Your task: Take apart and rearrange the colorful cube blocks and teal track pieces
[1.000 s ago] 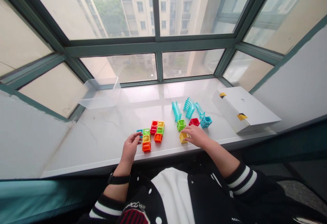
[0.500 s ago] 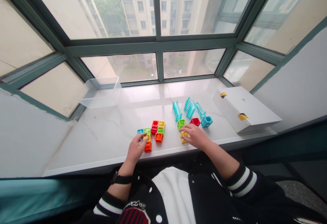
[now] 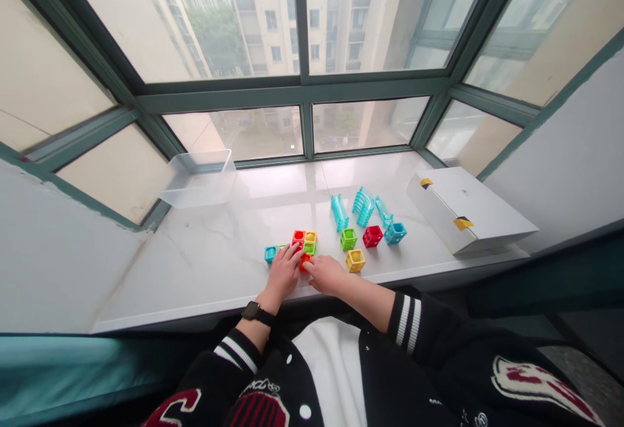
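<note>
A cluster of joined toy cube blocks [image 3: 311, 237], red, yellow, green and orange, rests on the white sill. My left hand [image 3: 284, 272] reaches over its left side, fingertips on the red block in the middle row. From the right, my right hand [image 3: 327, 275] has its fingers closed at the orange block [image 3: 305, 263] at the near end. A second cluster is mostly hidden under my left hand; its blue block [image 3: 270, 255] shows. To the right stand loose green [image 3: 348, 239], red [image 3: 372, 236], yellow [image 3: 355, 260] and blue [image 3: 394, 233] cubes.
Translucent turquoise track pieces [image 3: 363, 206] lie behind the loose cubes. A clear plastic bin [image 3: 197, 183] stands at the back left, and a white box [image 3: 472, 209] with yellow-black tabs at the right. Green-framed windows [image 3: 370, 86] enclose the sill [image 3: 195, 264].
My right hand has left the yellow and green cubes and moved left to the cluster. My left hand has shifted right from the blue-green-yellow-orange group onto the same cluster.
</note>
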Action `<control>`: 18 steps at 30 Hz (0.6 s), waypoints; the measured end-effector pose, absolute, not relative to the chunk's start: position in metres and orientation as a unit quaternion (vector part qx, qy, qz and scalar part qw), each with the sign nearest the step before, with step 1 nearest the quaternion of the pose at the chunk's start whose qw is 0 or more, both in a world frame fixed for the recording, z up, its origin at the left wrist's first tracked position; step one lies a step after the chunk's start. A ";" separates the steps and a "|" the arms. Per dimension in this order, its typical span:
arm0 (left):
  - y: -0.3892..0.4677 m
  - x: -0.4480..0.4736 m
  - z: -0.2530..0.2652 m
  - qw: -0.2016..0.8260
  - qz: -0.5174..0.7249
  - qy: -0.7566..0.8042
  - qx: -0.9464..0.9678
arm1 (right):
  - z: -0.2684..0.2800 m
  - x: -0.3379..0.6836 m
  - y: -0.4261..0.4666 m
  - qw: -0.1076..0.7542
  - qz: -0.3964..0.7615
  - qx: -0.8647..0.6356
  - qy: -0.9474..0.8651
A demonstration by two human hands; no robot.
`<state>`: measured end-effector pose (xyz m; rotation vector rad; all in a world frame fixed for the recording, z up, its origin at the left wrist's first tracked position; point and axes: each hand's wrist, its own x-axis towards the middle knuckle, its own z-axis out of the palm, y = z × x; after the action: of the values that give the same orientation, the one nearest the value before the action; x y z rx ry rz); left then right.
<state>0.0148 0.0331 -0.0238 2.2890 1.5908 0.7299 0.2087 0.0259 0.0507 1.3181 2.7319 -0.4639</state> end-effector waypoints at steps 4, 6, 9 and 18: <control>0.031 0.017 -0.027 0.125 0.253 0.546 0.789 | 0.040 0.206 0.026 0.029 -0.154 0.460 0.874; 0.029 0.018 -0.027 0.120 0.254 0.549 0.787 | 0.038 0.208 0.028 0.033 -0.154 0.471 0.868; 0.028 0.020 -0.026 0.109 0.249 0.554 0.787 | 0.037 0.210 0.030 0.053 -0.153 0.481 0.862; 0.026 0.020 -0.025 0.083 0.235 0.544 0.801 | 0.061 0.237 0.022 -0.006 -0.206 0.475 0.856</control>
<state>0.0205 0.0263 -0.0251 2.3927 1.6246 0.7004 0.2368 0.0217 0.0609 1.4973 2.6994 -0.6502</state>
